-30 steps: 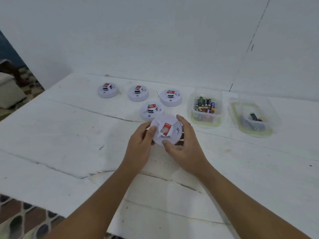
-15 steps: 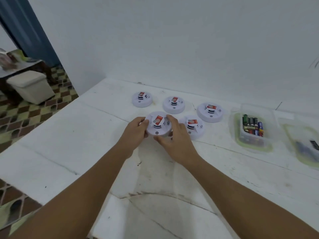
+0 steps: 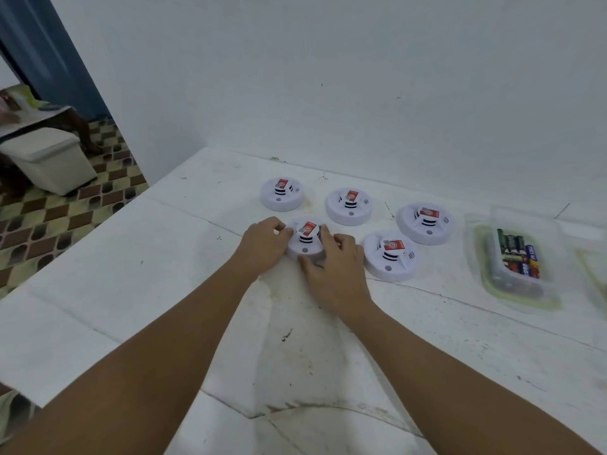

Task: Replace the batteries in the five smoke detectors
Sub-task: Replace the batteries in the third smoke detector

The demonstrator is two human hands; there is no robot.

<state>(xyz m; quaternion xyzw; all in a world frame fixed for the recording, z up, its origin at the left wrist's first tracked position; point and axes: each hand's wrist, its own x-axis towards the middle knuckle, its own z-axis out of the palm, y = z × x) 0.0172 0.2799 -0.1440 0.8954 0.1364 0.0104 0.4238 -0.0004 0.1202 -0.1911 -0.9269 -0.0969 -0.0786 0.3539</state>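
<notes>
Both hands are holding one alarm (image 3: 306,242) on the table (image 3: 131,290). The left hand (image 3: 262,246) is gripping its left edge and the right hand (image 3: 335,267) is gripping its right edge. Four more alarms are sitting behind it and to its right. The battery box (image 3: 512,257) is farther right, nearer the right hand.

Both forearms are bare to the frame's edge, and the hands (image 3: 297,247) wear no gloves, rings or watch.
</notes>
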